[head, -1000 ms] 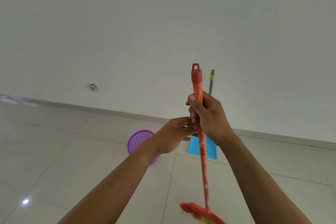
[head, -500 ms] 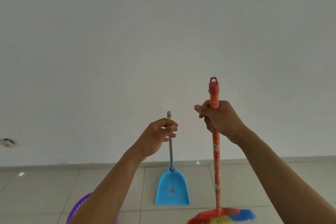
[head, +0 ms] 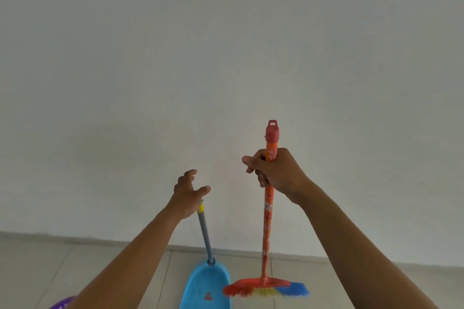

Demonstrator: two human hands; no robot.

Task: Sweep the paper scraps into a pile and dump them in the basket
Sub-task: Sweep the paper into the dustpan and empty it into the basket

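Note:
My right hand [head: 276, 175] grips the orange broom handle [head: 266, 228] near its red cap, holding the broom upright. Its red head with multicoloured bristles [head: 266, 288] sits on the floor by the wall. My left hand [head: 187, 193] is spread, fingers apart, right at the top of the grey dustpan handle [head: 204, 231], holding nothing. The blue dustpan [head: 206, 286] stands on the floor and leans toward the wall, left of the broom head. A sliver of the purple basket [head: 62, 305] shows at the bottom left. No paper scraps are in view.
A plain white wall [head: 226, 57] fills most of the view, with a pale skirting strip [head: 100, 239] at its foot. Light floor tiles [head: 37, 271] run along the bottom.
My left hand has spread its fingers beside the dustpan handle's top, where they were curled by it. The view has shifted, with the basket almost out of frame.

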